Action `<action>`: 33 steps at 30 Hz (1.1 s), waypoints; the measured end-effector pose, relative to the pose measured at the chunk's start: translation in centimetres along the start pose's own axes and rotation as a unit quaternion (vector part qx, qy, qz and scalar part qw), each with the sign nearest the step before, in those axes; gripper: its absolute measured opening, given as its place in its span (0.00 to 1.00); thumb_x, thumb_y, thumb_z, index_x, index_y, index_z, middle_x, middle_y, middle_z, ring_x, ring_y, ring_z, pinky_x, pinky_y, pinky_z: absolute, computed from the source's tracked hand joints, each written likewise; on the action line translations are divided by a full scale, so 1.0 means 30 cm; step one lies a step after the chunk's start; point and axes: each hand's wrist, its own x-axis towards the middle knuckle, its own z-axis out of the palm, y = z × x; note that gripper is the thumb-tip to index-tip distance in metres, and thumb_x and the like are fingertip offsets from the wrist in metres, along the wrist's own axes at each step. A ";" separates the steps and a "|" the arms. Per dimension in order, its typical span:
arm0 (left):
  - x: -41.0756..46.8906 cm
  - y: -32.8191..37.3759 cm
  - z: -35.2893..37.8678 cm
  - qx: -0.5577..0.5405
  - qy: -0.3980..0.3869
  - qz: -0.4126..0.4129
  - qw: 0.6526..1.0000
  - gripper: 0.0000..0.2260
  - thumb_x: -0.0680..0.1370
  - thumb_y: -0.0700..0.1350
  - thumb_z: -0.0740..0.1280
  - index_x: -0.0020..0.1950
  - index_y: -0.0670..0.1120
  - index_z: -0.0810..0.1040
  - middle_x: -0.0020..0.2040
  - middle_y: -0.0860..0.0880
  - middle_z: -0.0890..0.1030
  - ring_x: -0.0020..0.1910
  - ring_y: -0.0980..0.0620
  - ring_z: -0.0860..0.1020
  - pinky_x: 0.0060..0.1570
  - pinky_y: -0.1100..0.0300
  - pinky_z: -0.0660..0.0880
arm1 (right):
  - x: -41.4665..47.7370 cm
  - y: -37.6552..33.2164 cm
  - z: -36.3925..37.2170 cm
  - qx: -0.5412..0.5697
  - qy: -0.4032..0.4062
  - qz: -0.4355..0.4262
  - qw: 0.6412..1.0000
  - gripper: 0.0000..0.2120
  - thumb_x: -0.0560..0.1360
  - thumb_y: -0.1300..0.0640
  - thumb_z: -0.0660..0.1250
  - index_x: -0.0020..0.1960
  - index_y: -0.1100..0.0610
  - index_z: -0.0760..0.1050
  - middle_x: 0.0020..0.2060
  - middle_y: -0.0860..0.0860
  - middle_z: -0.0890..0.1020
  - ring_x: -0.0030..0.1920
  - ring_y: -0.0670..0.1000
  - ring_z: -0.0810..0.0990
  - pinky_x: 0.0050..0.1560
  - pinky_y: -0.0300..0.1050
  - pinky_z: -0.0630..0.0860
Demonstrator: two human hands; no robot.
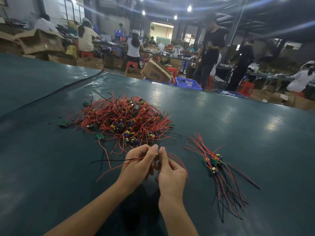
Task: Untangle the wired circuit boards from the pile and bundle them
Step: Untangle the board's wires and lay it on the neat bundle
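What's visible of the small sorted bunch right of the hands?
The sorted bunch is a few small green boards with yellow and blue components, clustered together, red and black wires fanning out both ways. It lies on the dark green table, apart from the pile. The left hand and right hand don't touch it; they hold other wires.

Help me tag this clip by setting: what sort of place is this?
Most likely an electronics assembly workshop or small factory. A pile of wired circuit boards lies on a broad green-covered table, and workers sit at long benches behind, among cardboard cartons and a blue plastic crate.
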 end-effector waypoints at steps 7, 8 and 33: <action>0.005 -0.011 -0.017 0.051 -0.031 -0.034 0.998 0.15 0.79 0.45 0.66 0.32 0.46 0.77 0.25 0.50 0.76 0.24 0.53 0.75 0.25 0.63 0.72 | 0.004 -0.006 -0.006 -0.027 0.007 -0.010 1.000 0.17 0.79 0.49 0.67 0.33 0.49 0.84 0.29 0.50 0.83 0.32 0.45 0.81 0.35 0.38 0.78; 0.006 -0.011 -0.019 0.052 -0.033 -0.038 0.997 0.16 0.79 0.43 0.66 0.31 0.47 0.76 0.24 0.50 0.75 0.23 0.53 0.74 0.24 0.63 0.71 | 0.009 -0.008 -0.009 -0.030 0.012 -0.005 0.999 0.17 0.79 0.50 0.67 0.33 0.49 0.84 0.29 0.50 0.83 0.33 0.46 0.81 0.36 0.40 0.79; 0.017 0.036 -0.047 0.006 -0.089 -0.079 0.993 0.16 0.74 0.49 0.65 0.26 0.49 0.74 0.22 0.48 0.72 0.18 0.53 0.69 0.20 0.66 0.64 | 0.145 -0.058 -0.111 0.140 0.159 -0.012 0.977 0.07 0.78 0.63 0.66 0.49 0.55 0.82 0.29 0.51 0.84 0.19 0.44 0.67 0.21 0.35 0.64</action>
